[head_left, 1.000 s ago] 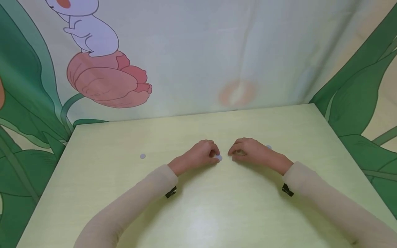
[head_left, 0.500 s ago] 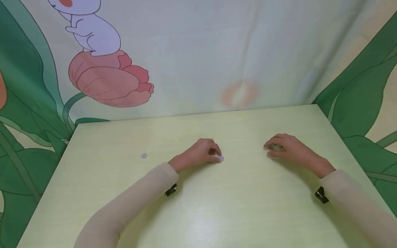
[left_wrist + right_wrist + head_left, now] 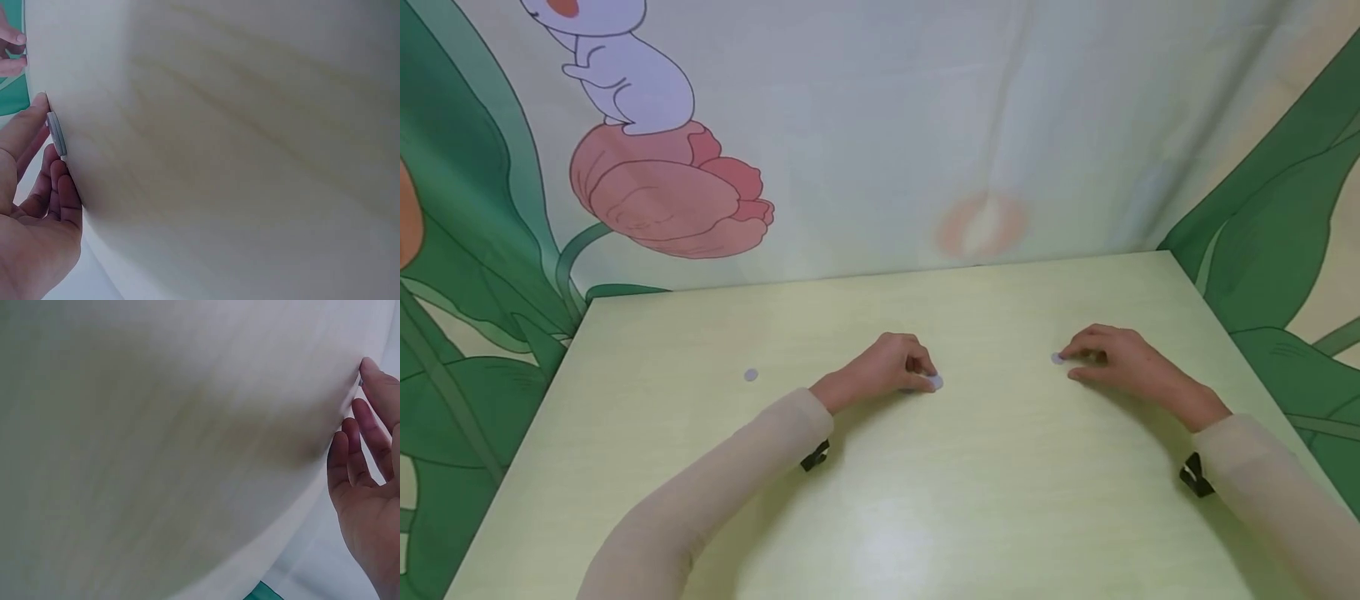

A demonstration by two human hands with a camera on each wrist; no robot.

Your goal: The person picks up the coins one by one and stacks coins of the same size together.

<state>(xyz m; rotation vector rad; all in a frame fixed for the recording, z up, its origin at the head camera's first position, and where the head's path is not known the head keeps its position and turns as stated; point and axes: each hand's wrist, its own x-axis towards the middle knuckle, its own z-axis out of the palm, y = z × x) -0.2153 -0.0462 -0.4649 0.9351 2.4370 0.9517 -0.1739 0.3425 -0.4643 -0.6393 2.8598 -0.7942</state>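
Near the middle of the table, my left hand pinches a small stack of grey coin-like discs between thumb and fingers. The left wrist view shows the stack edge-on at the tabletop, a line running along its edge. Farther right, my right hand has its fingertips at a single coin-like disc lying on the table. The thumb stays apart from that disc. In the right wrist view the right hand's fingers are loosely bent, and the disc is mostly hidden.
Another coin-like disc lies flat on the pale yellow table, left of my left hand. Behind the table's far edge hangs a printed cloth with a rabbit, a flower and green leaves.
My right hand has moved right, away from the left hand, to the disc on the right. The left hand keeps hold of the stack in the same place.
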